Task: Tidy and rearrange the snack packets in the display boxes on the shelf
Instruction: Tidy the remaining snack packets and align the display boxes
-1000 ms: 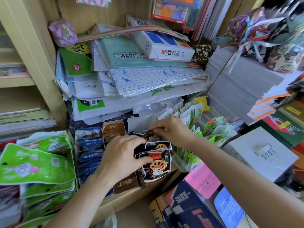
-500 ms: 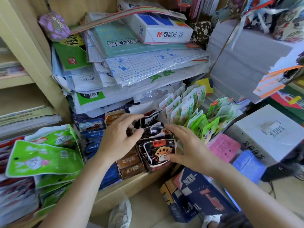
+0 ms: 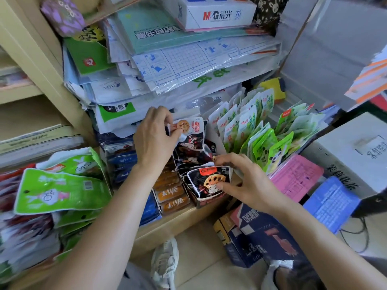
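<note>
Your left hand (image 3: 155, 137) has gone up since half a second ago. It now has a lifted packet (image 3: 189, 130) with it, pulled up from the back of the black display box (image 3: 209, 200). Your right hand (image 3: 249, 185) has changed too. Before, it lay flat against the side of the box, and now it grabs the front packet (image 3: 209, 178).

Your left hand pinches the lifted packet near its top left corner, between thumb and fingers. That packet has a round lotus slice picture on it and stands higher than the others. Your right hand holds the front packet with the thumb pressed on its picture and the fingers curled over its top edge. That packet stands at the front of the box. More dark packets (image 3: 192, 155) are packed between it and the lifted one.

The box sits at the front edge of the shelf (image 3: 178, 221), towards the right end. Just beside it on the left is a row of orange packets (image 3: 171, 197), and then blue packets (image 3: 123, 162). Big green packets (image 3: 60, 191) lie in a heap near the left end of the shelf. On the right of the box, light green packets (image 3: 261, 143) stand up like a fan. A tall pile of papers (image 3: 188, 59) lies behind and above the snacks, with a white box (image 3: 217, 15) on top. Below the shelf edge you can see a shoe (image 3: 165, 262).
</note>
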Motion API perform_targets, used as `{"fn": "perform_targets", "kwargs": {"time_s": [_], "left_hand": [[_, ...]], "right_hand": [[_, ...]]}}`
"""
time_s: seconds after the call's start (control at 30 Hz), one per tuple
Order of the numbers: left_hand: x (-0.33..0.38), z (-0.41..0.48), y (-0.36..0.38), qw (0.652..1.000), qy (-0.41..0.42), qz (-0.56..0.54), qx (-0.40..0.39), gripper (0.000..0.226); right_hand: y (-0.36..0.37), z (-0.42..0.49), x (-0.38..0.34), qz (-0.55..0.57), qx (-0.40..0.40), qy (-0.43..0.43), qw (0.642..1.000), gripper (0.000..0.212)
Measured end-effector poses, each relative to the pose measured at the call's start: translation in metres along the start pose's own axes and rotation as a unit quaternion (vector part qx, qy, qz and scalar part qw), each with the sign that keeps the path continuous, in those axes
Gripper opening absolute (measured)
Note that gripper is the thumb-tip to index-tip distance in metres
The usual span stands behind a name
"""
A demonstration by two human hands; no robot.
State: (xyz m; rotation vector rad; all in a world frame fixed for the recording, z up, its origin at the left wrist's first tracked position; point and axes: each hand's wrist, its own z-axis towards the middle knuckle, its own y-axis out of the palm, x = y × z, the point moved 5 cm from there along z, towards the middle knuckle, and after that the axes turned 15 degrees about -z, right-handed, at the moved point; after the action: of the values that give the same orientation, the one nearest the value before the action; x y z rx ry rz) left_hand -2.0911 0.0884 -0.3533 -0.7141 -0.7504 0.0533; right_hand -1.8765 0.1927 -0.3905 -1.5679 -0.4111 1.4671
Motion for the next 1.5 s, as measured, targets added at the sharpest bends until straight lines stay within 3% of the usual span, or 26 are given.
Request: {"fn": "perform_targets", "kwargs": {"time_s": [0.07, 0.13, 0.2, 0.27, 0.33, 0.4, 0.53, 0.7, 0.83, 0.97, 1.03, 1.13, 1.23, 1.3, 1.4, 1.5], "left_hand": [[-0.002, 0.0, -0.001, 1.0, -0.003, -0.009, -0.015, 0.034], [-0.004, -0.002, -0.008, 0.993, -0.015, -0.095, -0.072, 0.024], [-0.005, -0.007, -0.018, 0.965, -0.044, -0.206, -0.154, 0.015], [-0.006, -0.019, -0.027, 0.93, -0.062, -0.256, -0.257, 0.022], [-0.007, -0.032, -0.032, 0.904, -0.065, -0.248, -0.342, 0.034], [-0.012, -0.039, -0.03, 0.904, -0.069, -0.204, -0.37, 0.042], [-0.009, -0.031, -0.016, 0.948, -0.048, -0.107, -0.295, 0.028], [0.002, -0.019, -0.006, 0.98, 0.001, -0.099, -0.17, 0.012], [0.002, -0.019, -0.006, 0.985, -0.048, -0.157, -0.06, 0.011], [-0.007, -0.018, -0.005, 0.97, -0.13, -0.206, 0.014, 0.012], [-0.007, -0.019, -0.003, 0.969, -0.135, -0.207, 0.015, 0.011], [0.002, -0.02, -0.011, 0.982, -0.078, -0.17, 0.022, 0.017], [0.001, -0.022, -0.022, 0.983, -0.056, -0.168, 0.036, 0.031], [0.004, -0.027, -0.027, 0.982, -0.052, -0.18, 0.016, 0.028], [0.011, -0.042, -0.031, 0.978, -0.039, -0.198, -0.055, 0.019], [0.01, -0.058, -0.026, 0.962, -0.04, -0.173, -0.206, 0.007]], "right_hand": [[-0.001, 0.001, -0.002, 0.03, 0.008, -0.004, 1.0, 0.048], [-0.003, 0.004, -0.004, 0.023, 0.017, -0.011, 1.0, 0.051], [-0.005, 0.007, -0.007, -0.01, 0.015, -0.022, 1.0, 0.057], [-0.009, 0.011, -0.01, -0.029, 0.002, -0.032, 0.999, 0.06], [-0.016, 0.018, -0.013, -0.029, -0.008, -0.04, 0.999, 0.061], [-0.022, 0.028, -0.016, -0.023, -0.028, -0.04, 0.999, 0.065], [-0.025, 0.052, -0.025, -0.066, -0.062, -0.054, 0.994, 0.067], [-0.032, 0.09, -0.034, -0.186, -0.104, -0.052, 0.976, 0.08], [-0.038, 0.109, -0.038, -0.23, -0.122, -0.083, 0.962, 0.07], [-0.037, 0.113, -0.038, -0.269, -0.07, -0.12, 0.953, 0.072], [-0.031, 0.108, -0.035, -0.282, -0.045, -0.122, 0.951, 0.083], [-0.034, 0.094, -0.026, -0.249, 0.026, -0.11, 0.962, 0.084], [-0.047, 0.071, -0.024, -0.234, 0.128, -0.112, 0.957, 0.067], [-0.053, 0.048, -0.024, -0.208, 0.175, -0.099, 0.957, 0.05], [-0.045, 0.014, -0.018, -0.1, 0.108, -0.04, 0.988, 0.048], [-0.016, -0.003, 0.0, -0.057, -0.01, 0.036, 0.998, 0.061]]}}
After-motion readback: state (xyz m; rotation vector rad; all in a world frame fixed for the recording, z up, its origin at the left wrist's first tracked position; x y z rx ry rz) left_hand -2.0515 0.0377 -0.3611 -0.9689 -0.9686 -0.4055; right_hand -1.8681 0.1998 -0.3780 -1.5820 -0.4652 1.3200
